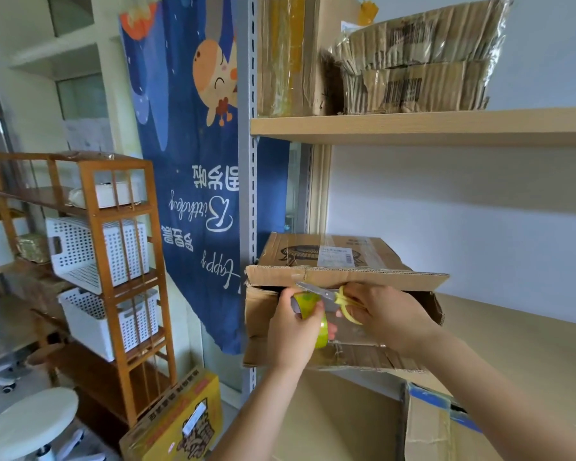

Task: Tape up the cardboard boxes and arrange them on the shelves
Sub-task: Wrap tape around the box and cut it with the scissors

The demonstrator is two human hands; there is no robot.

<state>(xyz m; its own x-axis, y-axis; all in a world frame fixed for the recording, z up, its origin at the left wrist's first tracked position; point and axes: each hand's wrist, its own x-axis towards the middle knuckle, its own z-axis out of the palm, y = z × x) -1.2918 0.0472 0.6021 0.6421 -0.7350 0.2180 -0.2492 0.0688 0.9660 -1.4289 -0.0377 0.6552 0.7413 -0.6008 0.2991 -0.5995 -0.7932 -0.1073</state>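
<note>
Left hand point(295, 327) curled round tape roll point(308, 314), fingers wrapped over its rim, thumb side toward box point(340, 294). Right hand point(384, 314) gripped scissors point(330, 296), fingers hooked through yellow handles; blades pointed left, looked slightly parted above clear tape stretched from roll. Box stood on lower shelf point(512, 344), front flap folded down, both hands against its front face. Bundled flat cardboard point(419, 61) lay on upper shelf point(413, 126). Yellow carton point(180, 424) stood below, left.

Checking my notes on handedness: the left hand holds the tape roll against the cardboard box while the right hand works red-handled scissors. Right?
Not quite: the head view shows the scissors in the right hand have yellow handles, not red. The left hand does hold the tape roll against the cardboard box.
</note>
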